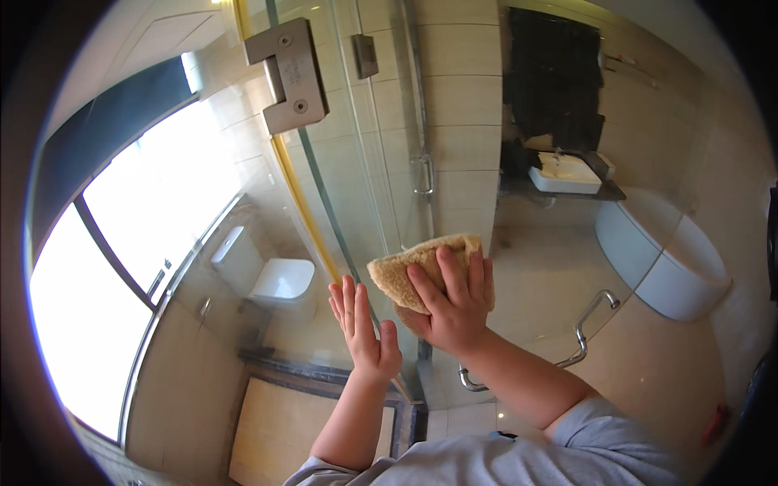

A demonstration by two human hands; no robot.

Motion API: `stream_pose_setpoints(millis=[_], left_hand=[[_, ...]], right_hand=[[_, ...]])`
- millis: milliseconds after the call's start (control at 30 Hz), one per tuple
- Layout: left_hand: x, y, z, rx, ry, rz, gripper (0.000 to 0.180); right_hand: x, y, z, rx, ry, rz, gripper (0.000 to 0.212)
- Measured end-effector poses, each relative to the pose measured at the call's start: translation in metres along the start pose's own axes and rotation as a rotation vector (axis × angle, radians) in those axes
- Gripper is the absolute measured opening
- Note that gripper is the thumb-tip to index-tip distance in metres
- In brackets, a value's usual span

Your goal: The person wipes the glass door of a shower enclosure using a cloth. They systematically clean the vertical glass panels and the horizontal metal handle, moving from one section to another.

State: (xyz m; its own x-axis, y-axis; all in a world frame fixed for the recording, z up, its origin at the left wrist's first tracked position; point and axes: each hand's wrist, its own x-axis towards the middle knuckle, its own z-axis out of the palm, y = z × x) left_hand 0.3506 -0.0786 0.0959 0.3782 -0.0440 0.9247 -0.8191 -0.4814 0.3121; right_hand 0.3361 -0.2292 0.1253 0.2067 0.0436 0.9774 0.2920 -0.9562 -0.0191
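Note:
A folded tan cloth [405, 271] with a fluffy texture lies pressed against the glass door [535, 324] under my right hand [456, 304]. The fingers of that hand are spread over the cloth, gripping it. To its left, my left hand [361, 332] is raised with its fingers stretched out and holds nothing. It is beside the edge of the glass, near the yellow strip [304, 202]; whether the palm touches the glass I cannot tell. A metal hinge [290, 74] joins the panes above my hands.
A curved metal handle [582, 336] sits on the door below right. Through the glass are a white toilet [284, 279], a washbasin [566, 174] on a dark counter and a white bathtub [664, 259]. A bright window [138, 211] fills the left. A dark-framed floor panel [275, 429] lies lower left.

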Motion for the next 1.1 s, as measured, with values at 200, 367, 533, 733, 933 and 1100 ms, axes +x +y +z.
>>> stream_pose_setpoints(millis=[200, 367, 533, 733, 933, 1100], left_hand=[[-0.043, 0.054, 0.026, -0.14, 0.054, 0.147, 0.061], [-0.023, 0.075, 0.064, -0.043, -0.019, 0.014, 0.08], [0.007, 0.078, 0.102, 0.491, 0.215, -0.018, 0.067], [0.044, 0.07, 0.079, 0.652, 0.188, 0.133, 0.064], [-0.002, 0.031, 0.065, 0.572, 0.286, 0.085, 0.074], [-0.061, 0.019, 0.074, 0.565, 0.162, -0.014, 0.087]], right_hand=[[-0.027, 0.007, -0.021, 0.331, -0.274, 0.086, 0.063], [-0.016, 0.05, -0.053, 0.954, -0.34, 0.093, 0.069], [-0.02, 0.106, -0.084, 0.582, -0.169, 0.072, 0.058], [-0.042, 0.145, -0.066, 0.135, -0.05, 0.01, 0.055], [-0.04, 0.136, -0.05, -0.01, 0.003, -0.053, 0.059], [-0.04, 0.137, -0.048, -0.054, 0.016, -0.067, 0.062]])
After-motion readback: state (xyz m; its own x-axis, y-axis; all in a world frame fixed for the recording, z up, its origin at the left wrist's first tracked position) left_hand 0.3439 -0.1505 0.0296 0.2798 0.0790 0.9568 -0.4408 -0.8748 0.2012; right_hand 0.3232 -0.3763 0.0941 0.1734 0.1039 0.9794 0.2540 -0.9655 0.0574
